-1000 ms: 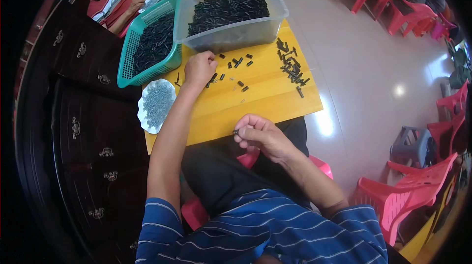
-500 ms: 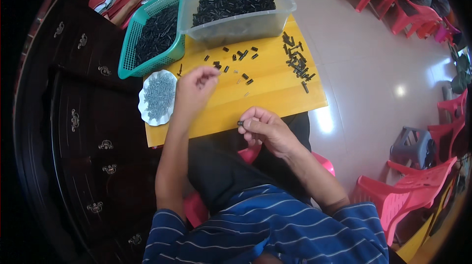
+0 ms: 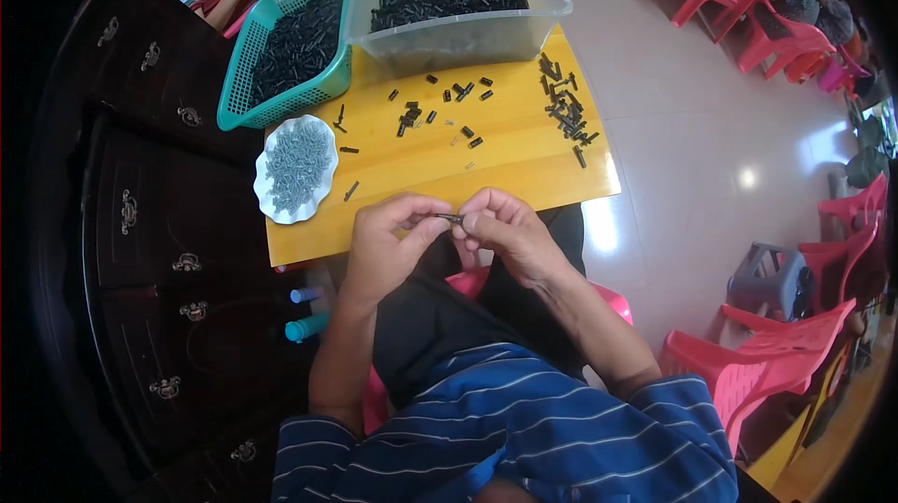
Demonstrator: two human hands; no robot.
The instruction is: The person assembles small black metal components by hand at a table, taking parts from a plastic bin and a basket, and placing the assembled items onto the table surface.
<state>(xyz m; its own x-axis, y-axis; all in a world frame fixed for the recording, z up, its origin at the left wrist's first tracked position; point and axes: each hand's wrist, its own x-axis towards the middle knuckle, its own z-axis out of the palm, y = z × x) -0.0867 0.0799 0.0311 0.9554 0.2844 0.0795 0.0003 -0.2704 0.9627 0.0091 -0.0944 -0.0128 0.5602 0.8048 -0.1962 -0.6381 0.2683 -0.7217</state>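
Observation:
Both hands meet just past the near edge of the yellow table [image 3: 524, 171], fingertips almost touching. My right hand [image 3: 514, 233] pinches a short black cylindrical piece [image 3: 457, 219], mostly covered by the fingers. A thin dark end at the piece's left side is pinched by my left hand [image 3: 385, 246]; whether it is a separate part I cannot tell. Loose black cylinders [image 3: 412, 116] and a few tiny metal bits lie on the tabletop beyond. Left of them, a white scalloped plate [image 3: 263, 192] holds many small silvery pins or screws. A pile of black stemmed parts [image 3: 566, 115] lies at the right edge.
A green basket [image 3: 323, 87] and a translucent bin [image 3: 458, 49], both full of black pieces, stand at the back. A dark drawer cabinet [image 3: 150, 250] runs along the left. Pink chairs [image 3: 762, 363] and a grey stool [image 3: 769, 280] stand right. Another person sits far left.
My left hand has come down from over the loose cylinders to meet my right hand and now grips at the black piece. My right hand has stayed nearly in place.

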